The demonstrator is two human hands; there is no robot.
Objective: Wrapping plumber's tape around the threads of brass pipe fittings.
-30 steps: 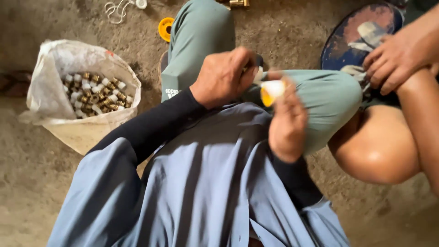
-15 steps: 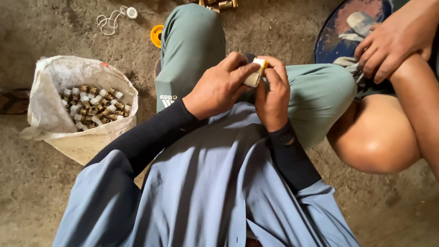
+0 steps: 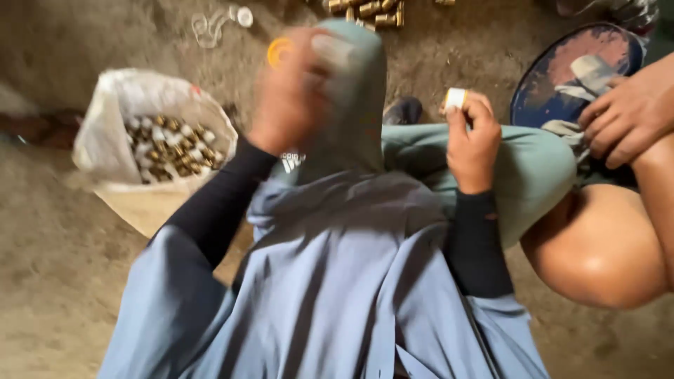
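A: Your right hand [image 3: 472, 144] sits over your bent knee, and its fingers [image 3: 484, 112] are closed round a small white roll of sealing tape with a yellowish core [image 3: 456, 98], pinched up at the fingertips.

B: And your left hand [image 3: 295, 98]?

A: It is raised over your other knee and blurred. Something small and pale shows at its fingers, perhaps a little fitting, but you cannot tell what it is, nor whether the fingers are closed on it.

B: Which step does that make it?

A: By my reckoning you are between pieces: the tape is held ready in the right, the left is out toward the floor. The open white woven sack of small brass and white fittings [image 3: 172, 144] stands on the dirt floor [image 3: 49, 267] at your left, near that arm.

B: So the next move?

A: You likely need the two hands brought together above your knees, with a fitting steady enough to meet the tape.

B: Anything else about?

A: A row of brass fittings [image 3: 365, 10] lies at the far edge of the floor, an orange ring [image 3: 279, 50] beside your left hand, and another person's hand [image 3: 628, 119] rests by a round dark-blue worn metal dish [image 3: 562, 77] at your right.
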